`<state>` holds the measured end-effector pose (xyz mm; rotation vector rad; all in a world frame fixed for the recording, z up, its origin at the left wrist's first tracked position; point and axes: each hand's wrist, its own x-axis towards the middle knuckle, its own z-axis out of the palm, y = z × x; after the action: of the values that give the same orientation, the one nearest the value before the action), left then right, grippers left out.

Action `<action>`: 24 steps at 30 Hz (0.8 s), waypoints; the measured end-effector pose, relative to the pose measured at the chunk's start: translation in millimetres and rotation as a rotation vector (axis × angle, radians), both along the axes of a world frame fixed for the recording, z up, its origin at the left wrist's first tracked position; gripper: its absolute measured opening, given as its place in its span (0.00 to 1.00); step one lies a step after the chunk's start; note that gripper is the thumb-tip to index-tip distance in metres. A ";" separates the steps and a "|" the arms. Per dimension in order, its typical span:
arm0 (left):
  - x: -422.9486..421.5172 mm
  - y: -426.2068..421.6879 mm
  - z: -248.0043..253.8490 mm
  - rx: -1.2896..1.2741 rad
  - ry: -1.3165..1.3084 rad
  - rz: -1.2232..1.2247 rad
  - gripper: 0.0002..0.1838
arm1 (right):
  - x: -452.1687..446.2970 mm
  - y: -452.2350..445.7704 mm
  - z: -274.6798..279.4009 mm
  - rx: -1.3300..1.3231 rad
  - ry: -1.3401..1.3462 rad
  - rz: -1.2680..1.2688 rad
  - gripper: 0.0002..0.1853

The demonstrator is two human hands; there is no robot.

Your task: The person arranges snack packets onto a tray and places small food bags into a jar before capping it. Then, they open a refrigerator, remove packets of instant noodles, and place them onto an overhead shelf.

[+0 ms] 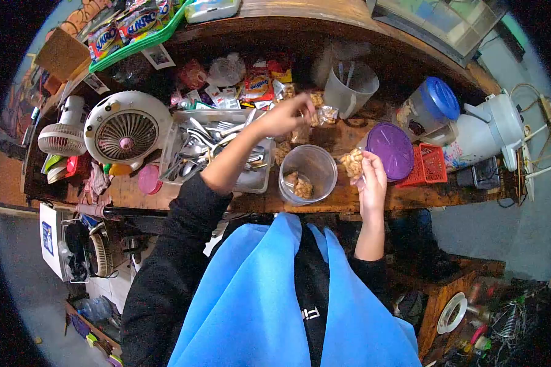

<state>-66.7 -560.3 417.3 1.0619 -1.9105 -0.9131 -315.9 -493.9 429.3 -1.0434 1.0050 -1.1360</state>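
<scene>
My right hand (pixel 371 177) pinches a small clear packet of nuts (pixel 352 163) to the right of a see-through plastic jar (pixel 322 160). The jar is uncovered, and a similar nut packet (pixel 301 186) lies at its bottom. My left hand (pixel 286 116) reaches past the jar toward the back of the table, its fingers apart and slightly bent. Close to its fingertips lies another clear packet (pixel 328 114), among several packets of nuts partly covered by the hand. Just right of the held packet is a round purple lid (pixel 390 151).
Left of the jar stands a clear tray (pixel 264 181) of spoons and forks. Farther left is a white fan (pixel 128 125). A grey pitcher (pixel 351 90), a blue-lidded container (pixel 438 101), a red basket (pixel 433 164) and a white thermos (pixel 487 136) stand at the right.
</scene>
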 end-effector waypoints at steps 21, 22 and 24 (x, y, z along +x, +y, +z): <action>-16.7 120.3 86.6 0.125 0.383 0.173 0.09 | 28.1 27.3 69.4 -0.432 0.334 0.094 0.12; -13.5 114.0 78.2 0.031 0.364 0.241 0.09 | 26.8 21.5 67.6 -0.391 0.403 0.093 0.12; -3.6 94.6 58.1 -0.080 0.140 0.397 0.07 | 32.3 -8.6 37.7 -0.390 0.263 0.032 0.10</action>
<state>-70.3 -465.8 475.4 1.2367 -1.5341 -0.6602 -283.6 -502.5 467.0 -1.5473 0.9856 -1.2174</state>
